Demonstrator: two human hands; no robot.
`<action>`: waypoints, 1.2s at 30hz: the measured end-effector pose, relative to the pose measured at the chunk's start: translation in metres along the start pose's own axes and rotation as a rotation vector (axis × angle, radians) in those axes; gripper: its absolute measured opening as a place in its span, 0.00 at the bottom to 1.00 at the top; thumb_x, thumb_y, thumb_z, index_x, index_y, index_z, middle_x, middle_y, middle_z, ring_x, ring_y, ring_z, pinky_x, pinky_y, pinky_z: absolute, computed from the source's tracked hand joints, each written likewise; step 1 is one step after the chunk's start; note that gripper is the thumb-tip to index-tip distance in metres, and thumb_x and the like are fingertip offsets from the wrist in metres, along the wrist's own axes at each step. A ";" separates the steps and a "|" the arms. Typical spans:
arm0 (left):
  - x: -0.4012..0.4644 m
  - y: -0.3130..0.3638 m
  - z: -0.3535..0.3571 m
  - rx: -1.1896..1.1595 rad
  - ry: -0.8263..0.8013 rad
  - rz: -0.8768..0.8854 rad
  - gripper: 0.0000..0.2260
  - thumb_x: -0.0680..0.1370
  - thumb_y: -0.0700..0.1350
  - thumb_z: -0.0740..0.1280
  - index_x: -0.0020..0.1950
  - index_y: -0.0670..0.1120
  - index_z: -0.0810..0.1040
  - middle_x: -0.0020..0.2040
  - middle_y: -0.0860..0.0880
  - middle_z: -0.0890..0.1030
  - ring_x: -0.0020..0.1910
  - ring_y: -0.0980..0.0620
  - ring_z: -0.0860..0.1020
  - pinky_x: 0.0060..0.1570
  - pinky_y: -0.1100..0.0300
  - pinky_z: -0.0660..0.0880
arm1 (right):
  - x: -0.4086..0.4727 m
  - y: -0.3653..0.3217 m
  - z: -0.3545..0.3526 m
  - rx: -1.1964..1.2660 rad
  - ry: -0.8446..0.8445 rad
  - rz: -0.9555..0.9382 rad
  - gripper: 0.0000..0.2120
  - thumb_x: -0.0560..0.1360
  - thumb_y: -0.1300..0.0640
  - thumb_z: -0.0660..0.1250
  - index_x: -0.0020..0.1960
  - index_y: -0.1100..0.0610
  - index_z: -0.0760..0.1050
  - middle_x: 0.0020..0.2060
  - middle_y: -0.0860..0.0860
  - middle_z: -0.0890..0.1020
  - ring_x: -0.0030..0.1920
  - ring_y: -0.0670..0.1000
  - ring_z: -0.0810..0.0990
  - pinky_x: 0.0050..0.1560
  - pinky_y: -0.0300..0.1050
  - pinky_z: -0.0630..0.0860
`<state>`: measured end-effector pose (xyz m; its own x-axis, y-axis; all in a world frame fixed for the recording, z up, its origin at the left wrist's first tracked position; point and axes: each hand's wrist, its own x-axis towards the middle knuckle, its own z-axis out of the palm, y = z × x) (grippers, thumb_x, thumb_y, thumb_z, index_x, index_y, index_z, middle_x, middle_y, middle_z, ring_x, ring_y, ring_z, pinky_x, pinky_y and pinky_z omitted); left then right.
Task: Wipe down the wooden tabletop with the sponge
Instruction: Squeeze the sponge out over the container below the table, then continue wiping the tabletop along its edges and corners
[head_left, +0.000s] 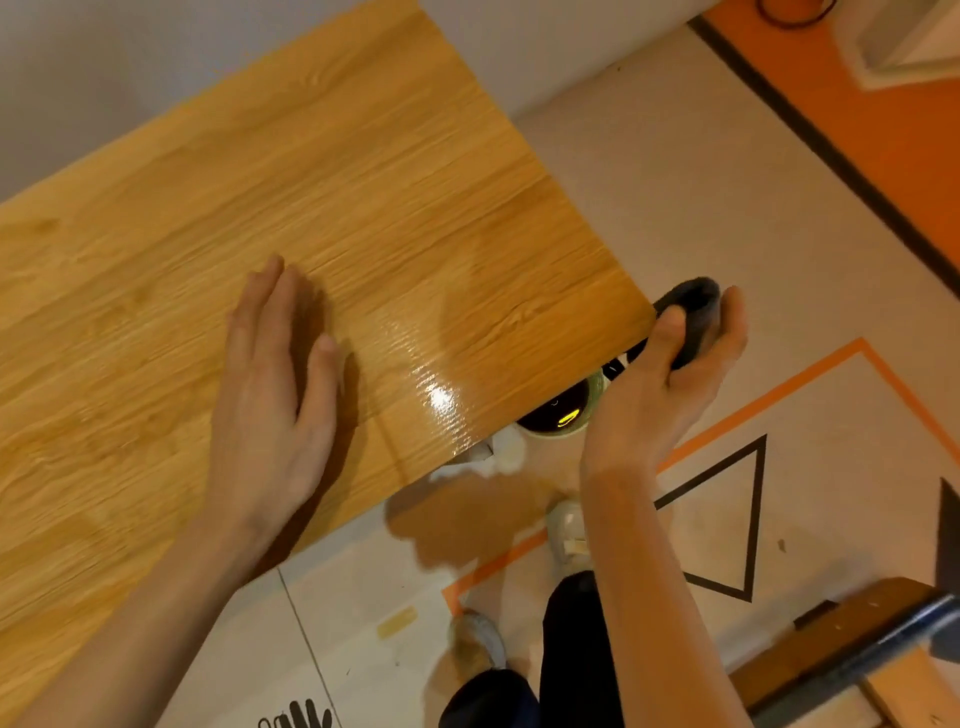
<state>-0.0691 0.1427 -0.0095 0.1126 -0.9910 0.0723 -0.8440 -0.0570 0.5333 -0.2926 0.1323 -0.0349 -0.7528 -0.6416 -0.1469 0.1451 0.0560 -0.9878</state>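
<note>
The glossy wood-grain tabletop (322, 208) carries only the left hand (270, 395), lying flat with fingers straight; a bright glare sits just right of that hand.

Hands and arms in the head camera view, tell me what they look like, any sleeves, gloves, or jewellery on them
Both arms are bare as far up as the frame shows; no sleeve edge is visible. The left hand and right hand wear no gloves. No ring, watch or wristband shows on either. Fingernails look short and unpainted. No markings or cables on the arms.
</note>
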 end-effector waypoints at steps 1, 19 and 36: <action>0.010 0.005 0.007 -0.010 -0.016 0.013 0.26 0.85 0.52 0.54 0.82 0.44 0.59 0.82 0.49 0.57 0.82 0.52 0.54 0.80 0.46 0.54 | 0.009 0.000 -0.004 -0.089 -0.048 -0.032 0.18 0.82 0.60 0.58 0.72 0.55 0.65 0.61 0.44 0.74 0.56 0.32 0.72 0.57 0.28 0.70; 0.055 0.019 0.043 0.118 -0.042 0.048 0.25 0.85 0.48 0.54 0.81 0.40 0.60 0.82 0.46 0.59 0.82 0.50 0.54 0.81 0.52 0.48 | 0.120 -0.033 0.089 -0.522 -0.987 0.100 0.17 0.83 0.46 0.54 0.67 0.47 0.75 0.61 0.45 0.80 0.58 0.43 0.78 0.63 0.42 0.73; 0.057 0.030 0.045 0.156 -0.053 0.009 0.25 0.84 0.45 0.54 0.80 0.38 0.60 0.82 0.45 0.59 0.82 0.49 0.54 0.81 0.48 0.52 | 0.122 -0.025 0.121 -0.757 -1.032 -0.214 0.22 0.84 0.56 0.52 0.77 0.56 0.58 0.61 0.55 0.75 0.59 0.53 0.74 0.58 0.43 0.71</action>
<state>-0.1112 0.0793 -0.0274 0.0803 -0.9963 0.0293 -0.9163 -0.0622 0.3956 -0.3099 -0.0400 -0.0222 0.1723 -0.9620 -0.2116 -0.5678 0.0786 -0.8194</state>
